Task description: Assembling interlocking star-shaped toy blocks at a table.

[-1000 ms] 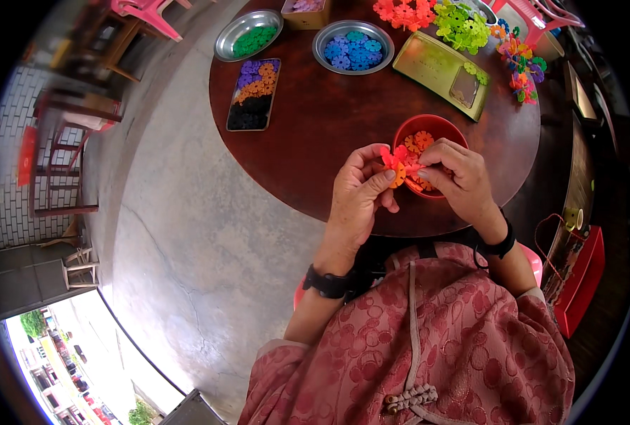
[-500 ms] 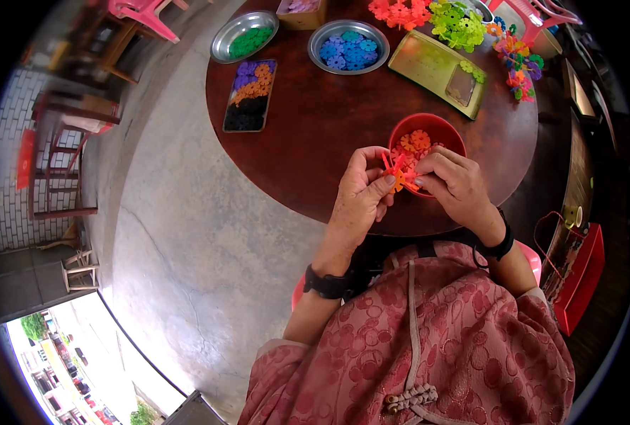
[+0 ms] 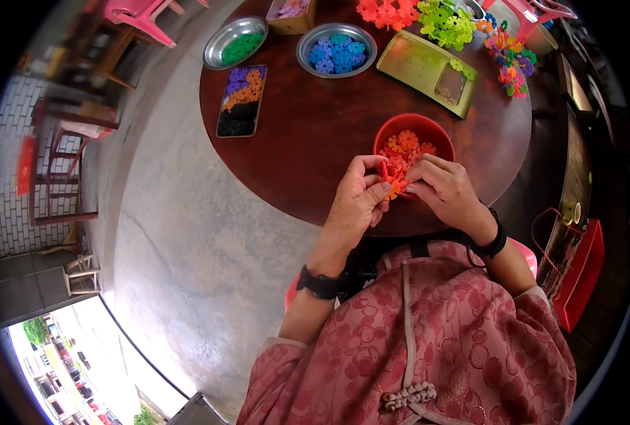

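Observation:
Over the near rim of a red bowl, my left hand holds a small cluster of joined orange-red flower-shaped plastic pieces between thumb and fingers. My right hand meets it from the right, thumb and forefinger pinched together at the cluster's side. Those fingers hide whether a separate piece is between them. Loose orange and salmon flower pieces lie in the bowl, partly covered by my hands.
On the round brown table are metal bowls of green pieces and blue pieces, a tray of purple, orange and black ones, and a yellow-green tray. Red, lime and multicoloured assembled clusters stand farther back.
The table and bowls sit slightly farther left in the picture. Both hands stay together at the cluster, which has tilted a little, and more of the loose pieces shows.

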Tool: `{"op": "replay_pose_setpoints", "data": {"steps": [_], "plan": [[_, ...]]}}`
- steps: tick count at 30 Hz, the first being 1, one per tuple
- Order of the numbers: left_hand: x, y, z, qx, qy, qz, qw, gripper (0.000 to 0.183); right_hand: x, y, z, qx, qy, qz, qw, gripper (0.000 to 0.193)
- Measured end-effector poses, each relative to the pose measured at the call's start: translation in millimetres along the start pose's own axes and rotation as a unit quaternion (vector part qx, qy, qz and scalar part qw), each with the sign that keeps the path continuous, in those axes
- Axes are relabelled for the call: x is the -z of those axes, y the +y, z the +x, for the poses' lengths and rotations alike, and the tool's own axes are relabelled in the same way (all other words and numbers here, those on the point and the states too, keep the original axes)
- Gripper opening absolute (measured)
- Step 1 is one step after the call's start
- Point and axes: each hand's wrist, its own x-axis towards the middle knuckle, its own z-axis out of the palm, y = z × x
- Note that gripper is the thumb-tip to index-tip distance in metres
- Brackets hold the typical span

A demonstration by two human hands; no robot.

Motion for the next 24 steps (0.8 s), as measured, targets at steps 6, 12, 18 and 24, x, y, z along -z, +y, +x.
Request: {"op": "replay_pose_setpoints", "data": {"steps": [6,12,18,24], "plan": [[-4,1,0,0.004,0.029,-0.045,0.999,0.033,-4,2,2,-0.005,0.001,0.035,0.999,0.011],[-11,8,-1,-0.003,0.065,0.013,0.998,0.034,-3,3,14,0.000,-0.011,0.059,0.998,0.010],[39,25,4,-0.179,0.275,0.272,0.905,0.045,54,19,19,0.014,0.048,0.006,0.999,0.011],[199,47,8,-0.261,0.596,0.496,0.575,0.047,156,112,-37,-0.228,0.238,0.137,0.934,0.004]]}}
